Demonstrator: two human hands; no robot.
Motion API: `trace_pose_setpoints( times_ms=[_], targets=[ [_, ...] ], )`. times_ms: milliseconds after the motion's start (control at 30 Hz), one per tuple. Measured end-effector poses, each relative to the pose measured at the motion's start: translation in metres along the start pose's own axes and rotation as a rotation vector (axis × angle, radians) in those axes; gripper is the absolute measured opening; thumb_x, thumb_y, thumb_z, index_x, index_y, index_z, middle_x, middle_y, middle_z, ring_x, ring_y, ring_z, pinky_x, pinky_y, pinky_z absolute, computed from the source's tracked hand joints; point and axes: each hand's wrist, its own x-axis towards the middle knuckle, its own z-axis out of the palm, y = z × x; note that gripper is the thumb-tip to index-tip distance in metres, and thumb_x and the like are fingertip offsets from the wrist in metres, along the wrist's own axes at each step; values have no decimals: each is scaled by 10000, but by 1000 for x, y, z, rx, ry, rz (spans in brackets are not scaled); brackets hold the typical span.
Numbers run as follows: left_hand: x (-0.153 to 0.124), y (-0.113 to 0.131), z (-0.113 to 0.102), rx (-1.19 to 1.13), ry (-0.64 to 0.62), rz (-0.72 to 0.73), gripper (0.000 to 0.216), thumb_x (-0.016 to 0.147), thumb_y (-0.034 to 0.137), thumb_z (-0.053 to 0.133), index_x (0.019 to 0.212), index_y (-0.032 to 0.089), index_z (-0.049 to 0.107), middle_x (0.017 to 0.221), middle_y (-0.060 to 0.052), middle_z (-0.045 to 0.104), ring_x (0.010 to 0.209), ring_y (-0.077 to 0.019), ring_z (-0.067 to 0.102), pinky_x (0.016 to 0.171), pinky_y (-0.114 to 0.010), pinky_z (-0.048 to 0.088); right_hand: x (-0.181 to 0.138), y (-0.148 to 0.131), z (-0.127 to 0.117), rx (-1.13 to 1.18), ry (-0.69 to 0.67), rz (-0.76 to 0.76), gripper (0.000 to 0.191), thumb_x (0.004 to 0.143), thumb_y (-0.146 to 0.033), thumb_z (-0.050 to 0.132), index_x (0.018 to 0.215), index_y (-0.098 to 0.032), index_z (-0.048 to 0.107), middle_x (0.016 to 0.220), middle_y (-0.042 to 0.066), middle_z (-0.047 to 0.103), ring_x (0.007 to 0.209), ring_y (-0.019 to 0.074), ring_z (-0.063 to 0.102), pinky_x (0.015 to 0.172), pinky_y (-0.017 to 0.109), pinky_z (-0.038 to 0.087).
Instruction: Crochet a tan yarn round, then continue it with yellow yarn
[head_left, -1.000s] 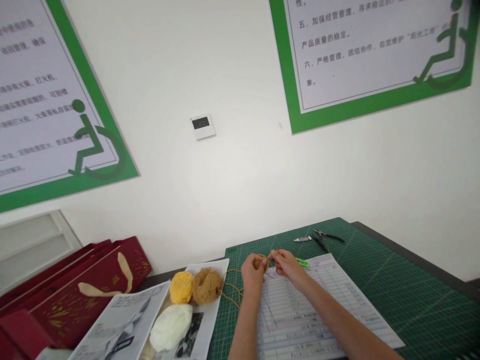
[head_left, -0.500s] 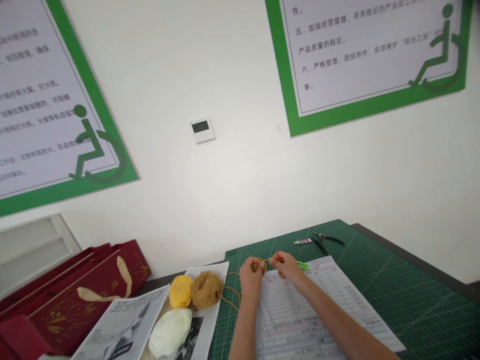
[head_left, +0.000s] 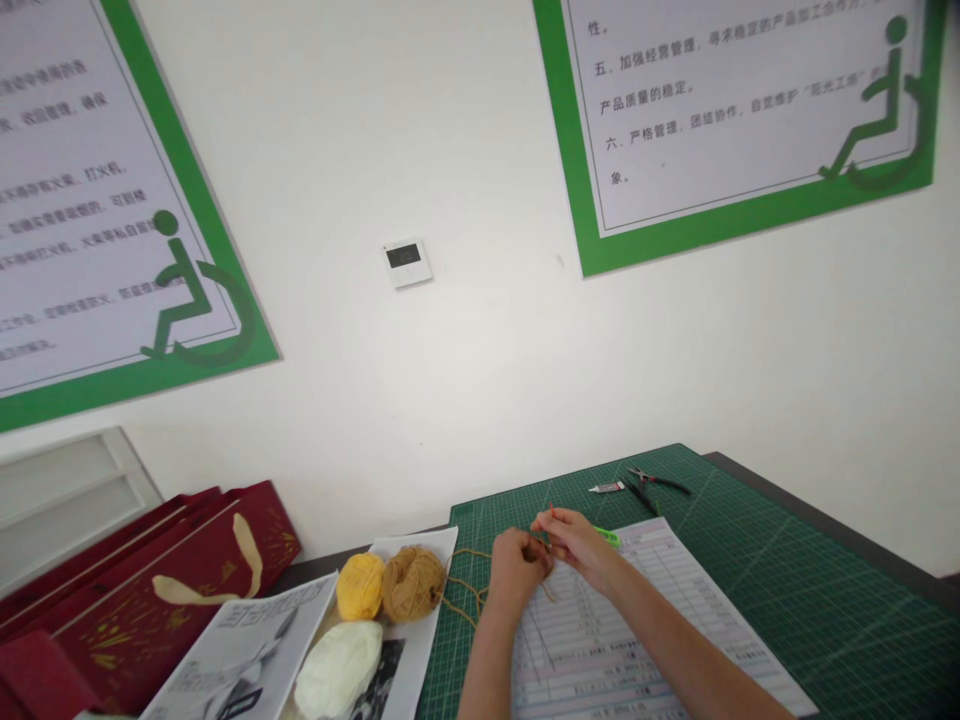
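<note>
My left hand is closed around a small piece of brown crochet work, now mostly covered by the fingers. My right hand pinches a thin red-handled crochet hook, its tip close against the left fingers. Both hands meet above a printed sheet. Loose brown strands run across the mat from the left hand to a brown yarn ball. Beside that ball lie a yellow yarn ball and a white yarn ball.
A green cutting mat covers the table. Near its far edge are pliers and a small tube; a bright green object lies behind my right wrist. Dark red gift bags and printed papers stand at the left.
My hands have come closer together, the left shifting right and slightly down. The brown piece is more hidden, and the stretched yarn between the hands no longer shows.
</note>
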Motion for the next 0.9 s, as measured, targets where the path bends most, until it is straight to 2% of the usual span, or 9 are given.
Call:
trace_pose_setpoints(
  times_ms=[133, 233, 333, 467, 567, 667, 767, 833, 900],
  targets=[
    [-1, -2, -6, -36, 57, 23, 138, 589, 49, 638, 650, 170, 660, 784, -39, 671, 826, -198, 597, 751, -298, 438, 0, 5, -1, -195, -17, 8, 418, 700, -578, 638, 661, -176, 527, 516, -57, 466, 410, 51, 338, 404, 192, 241],
    [-1, 1, -15, -181, 170, 13, 229, 666, 31, 547, 810, 164, 667, 839, -52, 680, 819, -183, 611, 743, -300, 464, 2, 10, -3, -291, -27, -13, 345, 705, -490, 640, 629, -178, 514, 500, -59, 466, 407, 53, 340, 409, 193, 247],
    [0, 5, -20, -276, 209, 107, 331, 701, 32, 512, 936, 186, 687, 940, -66, 688, 867, -190, 616, 744, -313, 486, 5, 15, -3, -401, -57, -47, 223, 673, -355, 650, 611, -176, 534, 484, -58, 477, 421, 67, 369, 426, 201, 264],
    [0, 10, -17, -157, 162, 287, 378, 617, -45, 509, 820, 200, 713, 937, -61, 690, 934, -209, 592, 849, -362, 468, 14, 23, -3, -558, -68, -110, 178, 569, -178, 645, 488, -183, 486, 427, -67, 440, 466, 87, 381, 465, 216, 250],
    [-2, 15, -15, -26, 142, 308, 353, 603, -61, 471, 749, 181, 683, 823, -62, 668, 864, -208, 572, 824, -357, 448, 20, 27, -3, -638, -77, -136, 244, 527, -127, 624, 404, -187, 422, 379, -75, 371, 466, 88, 356, 482, 230, 228],
    [-4, 18, -15, 73, 137, 292, 281, 636, -42, 446, 666, 174, 624, 731, -65, 616, 804, -214, 535, 730, -329, 416, 20, 28, -5, -659, -101, -137, 283, 525, -149, 633, 388, -193, 389, 368, -81, 332, 445, 83, 341, 475, 230, 221],
    [-3, 15, -18, 114, 141, 283, 241, 667, -20, 444, 587, 182, 549, 672, -58, 571, 764, -215, 509, 682, -313, 373, 14, 26, -7, -622, -144, -109, 224, 565, -247, 646, 451, -197, 459, 390, -74, 403, 406, 87, 371, 439, 223, 253],
    [-2, 8, -22, 102, 191, 242, 228, 672, -10, 451, 581, 186, 522, 660, -52, 559, 745, -213, 502, 675, -310, 359, 10, 23, -7, -577, -166, -90, 204, 621, -345, 619, 526, -193, 522, 430, -54, 481, 382, 90, 392, 417, 224, 282],
    [0, 0, -26, 59, 277, 181, 211, 654, -11, 459, 605, 186, 517, 690, -49, 575, 753, -210, 511, 699, -312, 363, 8, 20, -7, -538, -179, -85, 277, 672, -445, 576, 579, -186, 550, 477, -25, 544, 384, 92, 422, 420, 228, 319]
  ],
)
